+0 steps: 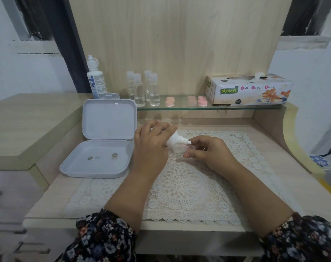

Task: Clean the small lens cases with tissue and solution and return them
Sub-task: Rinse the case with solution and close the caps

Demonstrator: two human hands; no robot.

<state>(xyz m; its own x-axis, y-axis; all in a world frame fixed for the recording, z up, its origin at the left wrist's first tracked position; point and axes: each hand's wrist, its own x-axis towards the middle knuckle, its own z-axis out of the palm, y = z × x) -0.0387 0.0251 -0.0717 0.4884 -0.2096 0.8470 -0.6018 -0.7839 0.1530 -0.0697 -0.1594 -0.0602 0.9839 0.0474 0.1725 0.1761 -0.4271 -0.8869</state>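
Note:
My left hand (151, 142) grips a small white solution bottle (177, 140), tipped on its side with the nozzle pointing right. The nozzle ends just above a small clear lens case (181, 148) with a pink tint, which my right hand (208, 152) pinches over the lace mat (185, 184). Three pink lens cases (170, 101) (191, 100) (202, 101) sit on the glass shelf (179, 108). A Mysoft tissue box (249, 90) stands at the shelf's right end.
An open white plastic box (102, 148) with a few small bits inside lies to the left, lid upright. A large solution bottle (95, 76) and several clear small bottles (143, 89) stand at the back. Drawers are at lower left.

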